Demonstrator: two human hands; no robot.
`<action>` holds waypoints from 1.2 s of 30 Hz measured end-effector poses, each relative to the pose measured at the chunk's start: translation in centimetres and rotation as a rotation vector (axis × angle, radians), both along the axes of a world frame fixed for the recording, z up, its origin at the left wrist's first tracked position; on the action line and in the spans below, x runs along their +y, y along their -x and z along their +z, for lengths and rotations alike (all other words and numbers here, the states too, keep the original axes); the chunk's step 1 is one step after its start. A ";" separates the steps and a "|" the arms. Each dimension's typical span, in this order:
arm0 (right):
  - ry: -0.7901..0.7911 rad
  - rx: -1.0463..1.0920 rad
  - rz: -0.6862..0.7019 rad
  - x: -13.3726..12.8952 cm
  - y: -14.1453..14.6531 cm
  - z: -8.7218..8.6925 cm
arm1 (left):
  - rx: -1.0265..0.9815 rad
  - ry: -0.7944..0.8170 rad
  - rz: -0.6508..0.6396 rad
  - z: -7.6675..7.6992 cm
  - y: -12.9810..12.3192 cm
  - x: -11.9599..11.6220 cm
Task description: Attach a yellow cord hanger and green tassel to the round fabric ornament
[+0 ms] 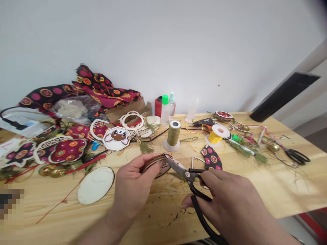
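My left hand (135, 183) pinches a round, dark-edged ornament (163, 170) between thumb and fingers; part of it is covered by the hand. In my right hand (230, 197) are black-handled scissors (187, 174), their handles spread. The blades reach the ornament's upper rim, close to my left fingertips. Small dark trimmings (166, 216) lie on the table below my hands. A curved piece covered in dotted fabric (212, 158) rests beyond my right hand. Left of my left wrist lies a pale oval disc (95, 185).
A spool of olive thread (174, 132) and a roll of yellow cord (216, 136) stand ahead. Behind are a glue gun (204, 123) and a green-capped bottle (165, 110). Ornaments and patterned fabric (102, 85) crowd the left. Another pair of scissors (297, 156) lies right.
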State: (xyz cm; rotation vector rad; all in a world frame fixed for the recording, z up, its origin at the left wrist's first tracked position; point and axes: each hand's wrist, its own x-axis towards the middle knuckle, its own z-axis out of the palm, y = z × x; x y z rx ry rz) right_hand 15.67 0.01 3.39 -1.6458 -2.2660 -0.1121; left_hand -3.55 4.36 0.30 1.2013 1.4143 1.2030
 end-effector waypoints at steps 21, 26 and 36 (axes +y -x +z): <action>-0.067 -0.086 0.029 0.0 -0.2 0.3 | 0.077 -0.070 0.045 0.4 -0.4 -0.2; 0.001 -0.076 0.020 -0.2 -0.3 0.6 | 0.122 -0.128 0.059 0.2 -0.4 -0.5; -0.085 -0.174 0.039 -0.6 0.0 0.4 | 0.195 -0.209 0.085 -0.1 -0.4 -0.6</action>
